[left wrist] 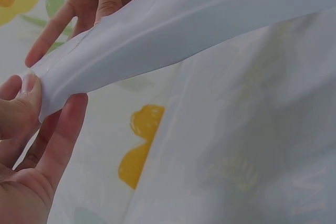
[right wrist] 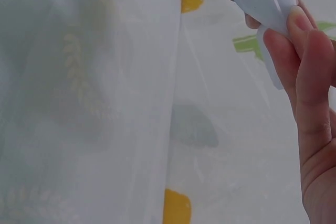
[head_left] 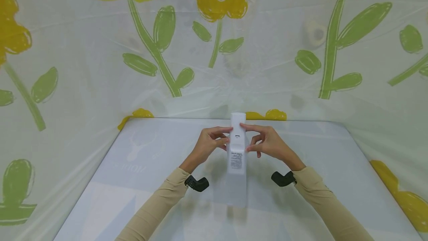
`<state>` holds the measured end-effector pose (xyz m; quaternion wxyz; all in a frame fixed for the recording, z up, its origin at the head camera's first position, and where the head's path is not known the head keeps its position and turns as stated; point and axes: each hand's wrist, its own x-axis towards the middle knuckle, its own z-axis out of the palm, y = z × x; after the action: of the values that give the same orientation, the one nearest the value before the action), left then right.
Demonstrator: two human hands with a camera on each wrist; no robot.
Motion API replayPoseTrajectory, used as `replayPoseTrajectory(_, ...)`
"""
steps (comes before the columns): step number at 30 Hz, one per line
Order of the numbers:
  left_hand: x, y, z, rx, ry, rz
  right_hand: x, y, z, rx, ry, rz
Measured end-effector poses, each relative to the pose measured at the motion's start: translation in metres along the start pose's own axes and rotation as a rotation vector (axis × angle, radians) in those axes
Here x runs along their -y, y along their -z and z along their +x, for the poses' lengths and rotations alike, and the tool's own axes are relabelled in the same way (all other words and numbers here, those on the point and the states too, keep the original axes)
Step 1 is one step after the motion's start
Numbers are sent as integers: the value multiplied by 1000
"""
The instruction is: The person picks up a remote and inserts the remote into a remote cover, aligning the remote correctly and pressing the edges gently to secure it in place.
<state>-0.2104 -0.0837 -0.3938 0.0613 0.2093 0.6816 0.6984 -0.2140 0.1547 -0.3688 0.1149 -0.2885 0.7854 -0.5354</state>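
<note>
The left hand (head_left: pixel 208 144) and right hand (head_left: pixel 270 143) pinch opposite edges of the white device (head_left: pixel 237 145) between them. This looks like a steadying step; the next move probably calls for 2 even grips, though some fingertips are hidden.

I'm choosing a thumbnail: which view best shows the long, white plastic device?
The head view: the device is wholly in frame, its dark slot and printed grey text facing the camera. The left wrist view shows one smooth side, cut off by the frame; the right wrist view, only part, at the top.
</note>
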Motion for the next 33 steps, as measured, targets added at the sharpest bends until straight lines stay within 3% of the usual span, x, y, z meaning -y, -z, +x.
replayPoseTrajectory(25,3,-3,1,1,-12,21,-1,2,-2,-16,-32,9)
replayPoseTrajectory(30,3,-4,2,28,-27,29,-15,3,0,-27,9,51)
replayPoseTrajectory(33,13,-3,6,34,-25,30,-28,3,2,-26,11,63)
